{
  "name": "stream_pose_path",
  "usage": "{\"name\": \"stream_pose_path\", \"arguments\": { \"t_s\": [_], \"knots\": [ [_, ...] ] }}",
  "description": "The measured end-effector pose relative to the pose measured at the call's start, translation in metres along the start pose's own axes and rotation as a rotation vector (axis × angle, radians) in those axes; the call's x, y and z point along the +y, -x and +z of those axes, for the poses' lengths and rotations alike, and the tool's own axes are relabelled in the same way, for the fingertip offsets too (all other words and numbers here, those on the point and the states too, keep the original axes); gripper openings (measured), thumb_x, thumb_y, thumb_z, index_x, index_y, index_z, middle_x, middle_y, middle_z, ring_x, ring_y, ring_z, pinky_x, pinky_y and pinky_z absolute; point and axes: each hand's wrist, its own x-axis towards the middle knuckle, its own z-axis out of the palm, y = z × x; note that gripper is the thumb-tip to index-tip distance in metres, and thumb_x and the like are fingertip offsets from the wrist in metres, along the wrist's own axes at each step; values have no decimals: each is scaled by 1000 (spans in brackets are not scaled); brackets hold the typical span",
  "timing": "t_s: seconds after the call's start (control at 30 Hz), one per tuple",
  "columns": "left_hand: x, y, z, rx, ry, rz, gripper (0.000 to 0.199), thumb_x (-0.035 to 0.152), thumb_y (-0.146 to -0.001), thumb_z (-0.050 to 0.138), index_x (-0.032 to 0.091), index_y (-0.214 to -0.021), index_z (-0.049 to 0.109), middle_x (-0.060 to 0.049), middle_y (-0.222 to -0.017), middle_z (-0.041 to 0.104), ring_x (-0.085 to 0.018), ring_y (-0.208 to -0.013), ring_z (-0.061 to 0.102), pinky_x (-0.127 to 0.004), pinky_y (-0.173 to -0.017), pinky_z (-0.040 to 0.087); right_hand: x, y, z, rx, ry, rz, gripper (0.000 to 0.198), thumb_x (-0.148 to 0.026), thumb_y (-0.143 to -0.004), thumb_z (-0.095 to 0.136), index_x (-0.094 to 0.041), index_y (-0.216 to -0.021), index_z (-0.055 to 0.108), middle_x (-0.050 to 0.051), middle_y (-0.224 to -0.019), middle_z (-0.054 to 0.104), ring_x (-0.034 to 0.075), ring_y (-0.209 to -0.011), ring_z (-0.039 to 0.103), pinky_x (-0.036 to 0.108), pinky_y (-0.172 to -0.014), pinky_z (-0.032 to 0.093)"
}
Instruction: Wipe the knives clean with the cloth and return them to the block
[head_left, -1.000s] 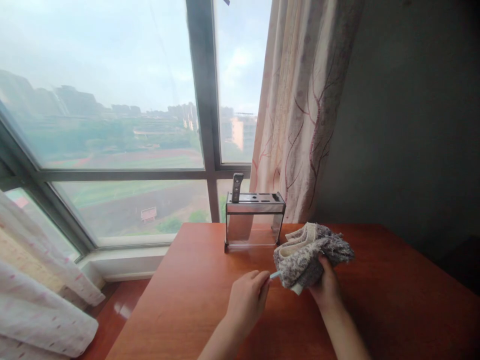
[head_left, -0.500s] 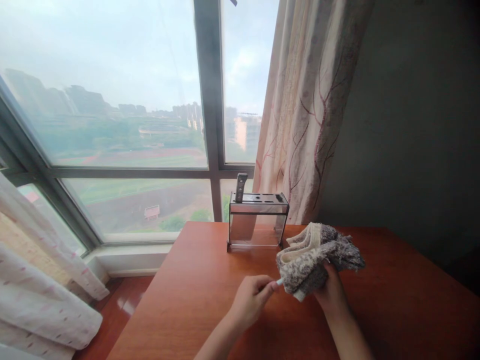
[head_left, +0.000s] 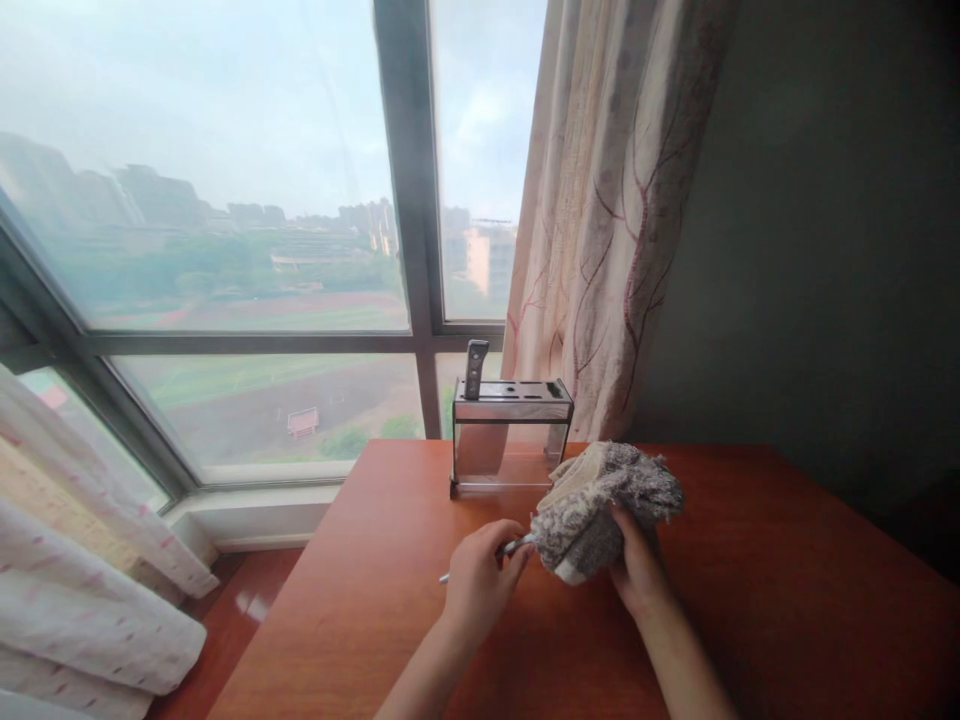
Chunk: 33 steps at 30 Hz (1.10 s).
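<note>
My left hand [head_left: 480, 570] is closed around a slim silver utensil [head_left: 517, 545]. One end sticks out to the left of the hand, while the other runs into a folded grey-and-cream fluffy towel [head_left: 592, 515]; its kind cannot be made out. My right hand [head_left: 636, 560] grips the towel from its right side, thumb on top and the other fingers mostly hidden beneath. Just behind the towel stands a clear-sided knife block [head_left: 512, 410] with a slotted metal top. A single knife [head_left: 475, 370] is in its left slot, handle up.
All this is at a reddish-brown wooden table [head_left: 360, 620]. Beyond the table's far edge are a large window [head_left: 262, 340] and a patterned curtain [head_left: 607, 220]. Another curtain [head_left: 90, 600] hangs at the left, and a dark wall [head_left: 810, 250] rises at the right.
Both hands and the towel have shifted left and slightly up. More of the silver utensil now shows, on both sides of my left hand. The towel looks more closed up.
</note>
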Motion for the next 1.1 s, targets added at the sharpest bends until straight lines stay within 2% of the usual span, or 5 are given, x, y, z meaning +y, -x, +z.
{"name": "stream_pose_path", "arguments": {
  "t_s": [0.23,0.47,0.67,0.9,1.1],
  "knots": [
    [3,-1,-12,-34,-94,69,25,36,-90,48,21,-82,66,-2,-72,67,-15,-66,58,-22,-61,39,0,3,0,21,-16,-17,60,-41,-58,80,-27,-114,62,-3,-101,72,19,-96,63,26,-75,53],
    [4,-2,-12,-46,-124,89,27,37,-92,46,20,-81,64,-1,-71,65,-14,-65,56,-22,-60,39,3,0,-7,-23,-56,1,53,-42,-68,74,-29,-117,59,-3,-107,71,19,-97,64,28,-76,53],
    [-5,-1,-12,46,-252,155,24,36,-92,48,22,-89,67,-1,-72,65,-14,-64,57,-23,-58,38,1,-4,-9,-30,-147,145,42,-43,-73,70,-25,-111,63,-4,-97,74,17,-89,67,26,-73,55],
    [-10,0,-20,227,-363,309,17,29,-90,52,22,-92,68,-3,-79,69,-16,-74,61,-25,-67,41,-4,-10,-8,16,-138,160,37,-40,-72,73,-24,-103,66,-3,-95,74,17,-83,69,27,-70,57],
    [-8,1,-21,121,-337,268,21,31,-92,49,21,-93,67,-2,-75,68,-14,-65,60,-24,-60,39,-6,-12,-16,-29,-104,73,48,-43,-70,73,-25,-112,62,-1,-103,73,20,-96,66,32,-81,54]
  ]
}}
